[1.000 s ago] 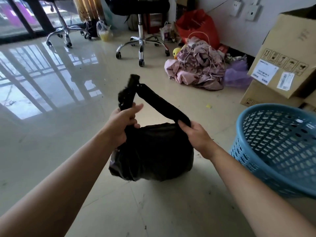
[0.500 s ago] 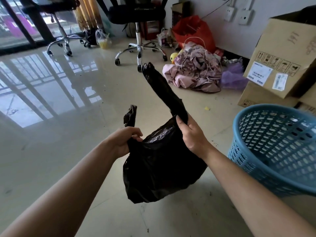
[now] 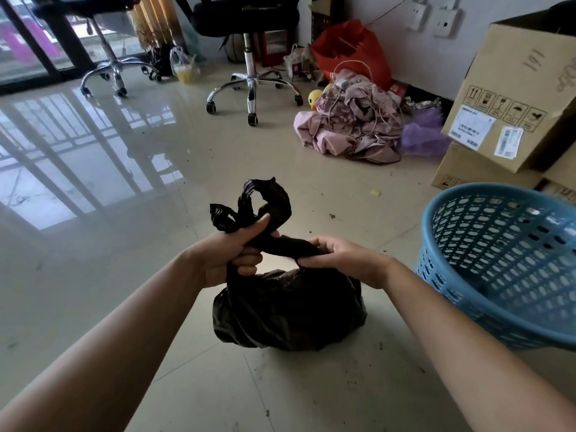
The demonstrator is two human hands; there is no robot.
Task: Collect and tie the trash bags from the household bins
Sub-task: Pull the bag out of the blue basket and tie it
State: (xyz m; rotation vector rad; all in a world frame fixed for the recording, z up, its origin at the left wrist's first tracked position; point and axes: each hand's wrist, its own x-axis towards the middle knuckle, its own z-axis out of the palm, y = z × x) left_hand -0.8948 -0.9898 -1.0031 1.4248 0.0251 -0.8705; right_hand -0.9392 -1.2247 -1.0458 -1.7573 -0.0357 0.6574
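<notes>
As L hand (image 3: 224, 260) grips bag (image 3: 286, 313), R hand (image 3: 346, 260) pinches it.

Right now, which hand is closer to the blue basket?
Right. The right hand grips the black bag just beside the blue basket, not touching it; the left hand grips the bag farther away.

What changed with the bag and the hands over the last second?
The black bag, lifted half a second ago, is back on the floor. Its long twisted end, then upright from the right hand, now loops above the left hand, which grips both ends where they cross. The right hand pinches the strand lower, by the bag's top. The blue basket stayed put.
</notes>
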